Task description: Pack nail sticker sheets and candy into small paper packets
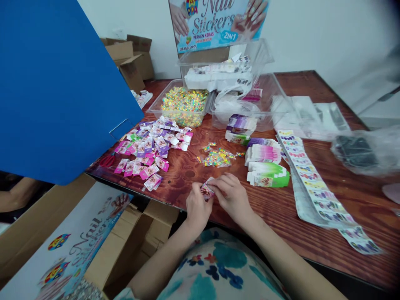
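While both grip one small sticker packet (206, 191), left hand (196, 208), right hand (233, 196), loose candy pieces (217, 157) beyond, wooden table (312, 216).

A reddish-brown wooden table (328, 246) fills the view, its far edge against a plain white wall (312, 33). Open cardboard boxes (131, 58) sit in the far left corner (flaps raised), and the light is soft and even.

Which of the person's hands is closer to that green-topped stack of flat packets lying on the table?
The right hand. It sits just left of and below the green-topped stack, while the left hand is farther left, beyond the small packet both hold.
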